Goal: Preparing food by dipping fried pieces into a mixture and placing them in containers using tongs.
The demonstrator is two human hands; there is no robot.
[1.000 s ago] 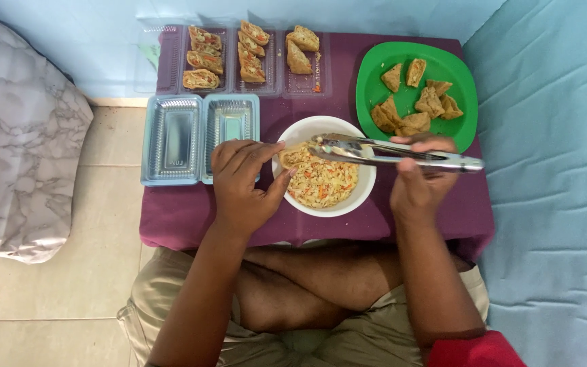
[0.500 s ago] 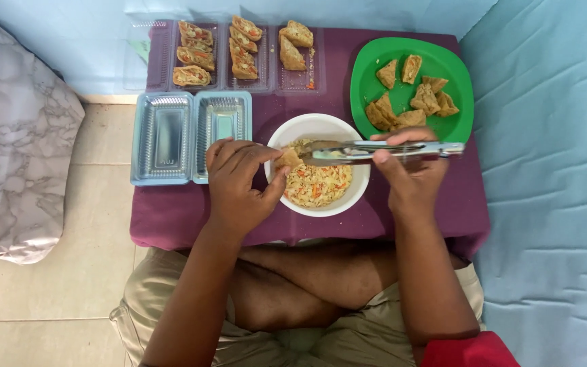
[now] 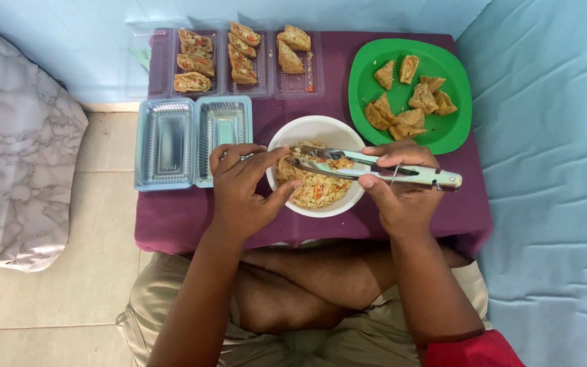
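Observation:
A white bowl [image 3: 314, 129] of shredded orange-and-yellow filling [image 3: 317, 190] stands in the middle of a low purple table [image 3: 171, 217]. My right hand [image 3: 402, 197] grips metal tongs [image 3: 375, 170] whose tips reach left over the filling. My left hand [image 3: 242, 190] rests against the bowl's left rim, fingers curled by the tong tips. It grips nothing that I can see.
An open, empty clear plastic box [image 3: 191, 139] lies left of the bowl. Behind it stand clear trays of filled rolls [image 3: 239, 58]. A green plate [image 3: 443, 136] with fried triangular pieces sits at the back right. A grey marbled cushion [image 3: 15, 177] lies on the floor at left.
The tongs have dropped from above the bowl's far rim down into the filling. My left hand has shifted closer to the tong tips.

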